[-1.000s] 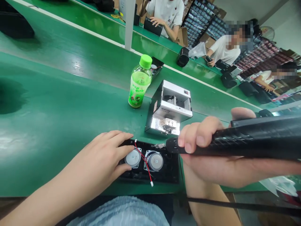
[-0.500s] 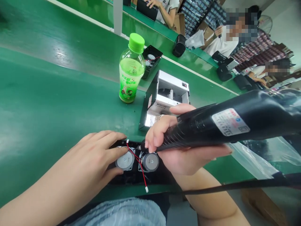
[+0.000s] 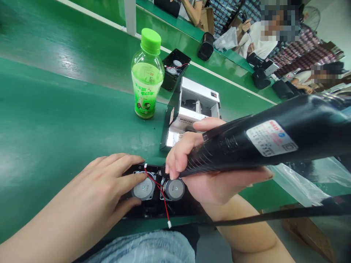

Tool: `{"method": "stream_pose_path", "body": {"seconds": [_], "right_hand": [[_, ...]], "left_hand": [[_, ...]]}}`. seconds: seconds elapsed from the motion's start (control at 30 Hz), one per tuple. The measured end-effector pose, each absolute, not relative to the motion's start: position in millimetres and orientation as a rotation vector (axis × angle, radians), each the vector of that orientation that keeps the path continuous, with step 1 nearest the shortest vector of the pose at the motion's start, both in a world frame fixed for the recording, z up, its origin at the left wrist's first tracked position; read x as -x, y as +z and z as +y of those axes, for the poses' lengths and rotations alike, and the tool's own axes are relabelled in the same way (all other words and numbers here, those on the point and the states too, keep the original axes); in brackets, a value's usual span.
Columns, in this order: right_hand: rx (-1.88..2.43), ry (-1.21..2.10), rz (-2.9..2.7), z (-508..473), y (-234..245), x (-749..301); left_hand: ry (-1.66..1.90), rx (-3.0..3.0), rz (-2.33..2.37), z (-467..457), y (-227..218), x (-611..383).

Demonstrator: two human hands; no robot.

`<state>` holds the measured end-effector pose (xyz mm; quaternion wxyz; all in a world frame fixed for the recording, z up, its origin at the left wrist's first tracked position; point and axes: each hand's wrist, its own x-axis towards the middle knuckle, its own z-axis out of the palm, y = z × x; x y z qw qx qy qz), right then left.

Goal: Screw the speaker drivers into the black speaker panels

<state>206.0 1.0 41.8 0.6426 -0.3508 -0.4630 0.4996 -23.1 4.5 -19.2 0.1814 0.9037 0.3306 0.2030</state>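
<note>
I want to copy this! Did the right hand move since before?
Yes, the right hand with the black tool moved left: it was beside the speaker, and now it sits above it.

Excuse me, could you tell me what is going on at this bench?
One person is working at a green bench. Their left hand rests on a black housing, fingers around a round speaker. Their right hand holds a black corded tool, its tip beside a second speaker. A red wire crosses the speakers, and a green-capped bottle stands beyond.
</note>
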Motion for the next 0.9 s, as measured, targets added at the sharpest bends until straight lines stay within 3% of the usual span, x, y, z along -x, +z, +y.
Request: {"method": "stream_pose_path", "body": {"seconds": [0.9], "right_hand": [[0.536,0.99,-1.271,6.1,-0.3,-187.4]], "left_hand": [[0.289,-2.538,0.984,7.8,-1.7,12.8]]}}
